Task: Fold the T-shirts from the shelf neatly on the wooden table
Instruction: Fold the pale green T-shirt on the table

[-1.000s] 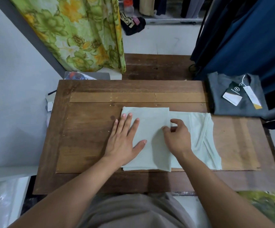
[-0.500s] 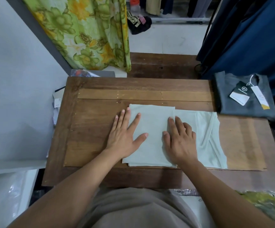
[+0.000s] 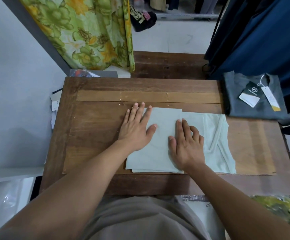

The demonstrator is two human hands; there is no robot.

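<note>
Both hands — left hand (image 3: 135, 130), right hand (image 3: 186, 144) — lie flat, fingers open, gripping nothing, pinning the pale green T-shirt (image 3: 159, 135) to the tabletop (image 3: 97, 135); likely to set its crease.

Clothing shop: tagged shirt (image 3: 255, 97), garment rail (image 3: 184, 14).

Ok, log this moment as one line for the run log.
left hand: flat, pressing folded flap | right hand: flat on pale green T-shirt | wooden table | grey tagged T-shirt: folded, far right

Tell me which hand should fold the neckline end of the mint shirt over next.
Probably the right hand: it lies flat beside the mint shirt's unfolded neckline end. The left hand presses the shirt's opposite edge, anchoring it.
</note>
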